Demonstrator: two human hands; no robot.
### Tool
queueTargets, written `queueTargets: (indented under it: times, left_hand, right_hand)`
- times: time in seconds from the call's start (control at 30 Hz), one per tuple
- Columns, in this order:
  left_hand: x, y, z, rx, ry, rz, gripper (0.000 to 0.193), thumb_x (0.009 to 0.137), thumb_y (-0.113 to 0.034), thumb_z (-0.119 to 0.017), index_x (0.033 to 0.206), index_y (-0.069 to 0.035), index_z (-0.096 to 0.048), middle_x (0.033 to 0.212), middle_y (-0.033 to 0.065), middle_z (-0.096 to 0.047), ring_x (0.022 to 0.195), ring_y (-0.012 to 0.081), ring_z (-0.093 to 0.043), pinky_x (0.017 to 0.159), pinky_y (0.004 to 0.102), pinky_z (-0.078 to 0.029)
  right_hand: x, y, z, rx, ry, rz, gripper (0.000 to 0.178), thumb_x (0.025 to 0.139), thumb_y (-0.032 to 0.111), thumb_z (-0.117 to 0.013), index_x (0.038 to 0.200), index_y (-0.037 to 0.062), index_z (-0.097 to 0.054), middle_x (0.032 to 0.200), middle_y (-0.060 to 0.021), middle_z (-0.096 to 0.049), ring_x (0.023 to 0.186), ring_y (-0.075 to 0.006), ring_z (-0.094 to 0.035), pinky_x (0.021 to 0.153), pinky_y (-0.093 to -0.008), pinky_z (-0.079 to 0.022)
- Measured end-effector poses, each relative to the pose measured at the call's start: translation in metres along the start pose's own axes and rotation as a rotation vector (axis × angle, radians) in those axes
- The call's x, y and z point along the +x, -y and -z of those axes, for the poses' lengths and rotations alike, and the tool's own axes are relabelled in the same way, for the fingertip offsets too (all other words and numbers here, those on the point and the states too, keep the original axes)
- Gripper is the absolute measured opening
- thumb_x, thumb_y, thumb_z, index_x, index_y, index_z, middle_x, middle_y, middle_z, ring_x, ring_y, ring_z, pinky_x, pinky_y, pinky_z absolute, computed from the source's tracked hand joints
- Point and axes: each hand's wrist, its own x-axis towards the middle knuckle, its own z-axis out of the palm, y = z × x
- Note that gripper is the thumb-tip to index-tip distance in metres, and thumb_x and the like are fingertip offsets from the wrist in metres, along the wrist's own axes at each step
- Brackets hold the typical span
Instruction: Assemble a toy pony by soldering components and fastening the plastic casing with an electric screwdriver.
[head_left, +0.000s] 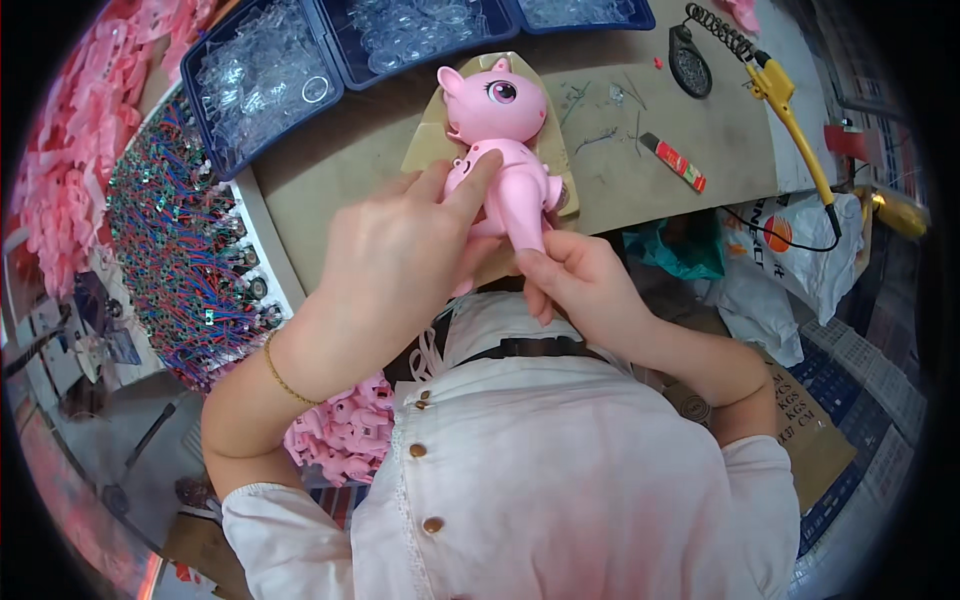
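Note:
A pink toy pony (520, 195) with a large painted eye lies on a yellowish block-like holder (425, 140) at the table's near edge, its head pointing away from me. My left hand (390, 245) is closed over the left side of the body, the fingers pressing on the chest and hiding part of it. My right hand (585, 285) pinches the end of a lower leg between thumb and fingers. The left fingertips lie beside small holes in the pony's body.
Blue trays (335, 45) of clear plastic parts stand at the back. Wired circuit boards (185, 240) and pink shells (85, 130) heap up at left. At right lie a red-labelled blade (673, 163), wire scraps (597, 137) and a yellow soldering iron (800, 130) with its cord.

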Motion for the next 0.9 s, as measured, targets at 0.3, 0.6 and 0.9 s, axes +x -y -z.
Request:
queueTargets:
  times: [0.3, 0.6, 0.9]
  left_hand:
    - [0.001, 0.003, -0.009, -0.045, -0.095, -0.058, 0.054, 0.069, -0.022, -0.07, 0.117, -0.004, -0.054, 0.099, 0.0101, -0.061, 0.079, 0.0237, -0.062, 0.064, 0.0313, -0.051]
    - [0.002, 0.002, -0.022, -0.055, -0.207, -0.028, 0.049, 0.07, -0.028, -0.068, 0.113, -0.008, -0.056, 0.106, 0.0091, -0.056, 0.071, 0.0198, -0.059, 0.059, 0.0292, -0.05]
    - [0.008, 0.002, -0.016, 0.091, -0.16, -0.059, 0.048, 0.069, -0.031, -0.068, 0.111, -0.01, -0.058, 0.132, 0.0148, -0.045, 0.067, 0.0165, -0.058, 0.051, 0.0271, -0.051]
  right_hand:
    - [0.071, 0.073, 0.03, -0.876, -0.338, 0.923, 0.024, 0.083, 0.022, -0.057, 0.091, -0.0004, -0.063, 0.078, -0.014, -0.061, 0.071, -0.0288, -0.06, 0.064, -0.0349, -0.046]
    - [0.119, 0.098, 0.011, -1.16, -0.118, 0.661, 0.028, 0.085, 0.027, -0.055, 0.085, 0.0, -0.061, 0.079, -0.0135, -0.06, 0.074, -0.0278, -0.057, 0.067, -0.0353, -0.044]
    - [0.109, 0.104, 0.03, -0.036, 0.122, 0.963, 0.027, 0.09, 0.016, -0.045, 0.065, 0.005, -0.049, 0.06, -0.0004, -0.044, 0.047, -0.0105, -0.031, 0.046, -0.0237, -0.023]
